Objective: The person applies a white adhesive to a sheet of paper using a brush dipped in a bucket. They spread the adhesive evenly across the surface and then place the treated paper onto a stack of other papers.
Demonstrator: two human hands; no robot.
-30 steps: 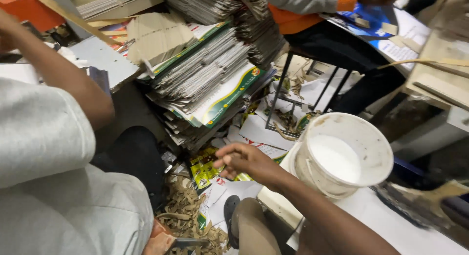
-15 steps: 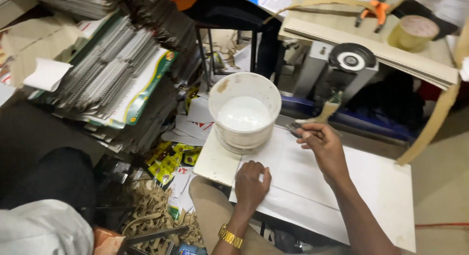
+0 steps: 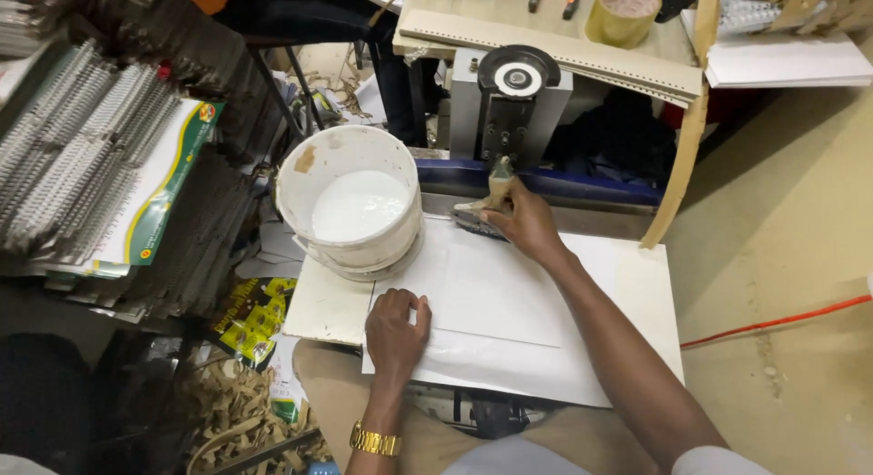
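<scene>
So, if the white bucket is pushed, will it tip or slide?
The bucket looks wide and squat, so it probably slides rather than tips. The white liquid inside likely makes it heavy and may slosh. It sits near the board edge, so care seems wise.

Left hand [image 3: 396, 325] flat on white sheet [image 3: 496, 293], right hand [image 3: 523, 222] gripping brush [image 3: 486, 207] at sheet's far edge, white bucket [image 3: 348, 207] of white liquid just beside it
</scene>
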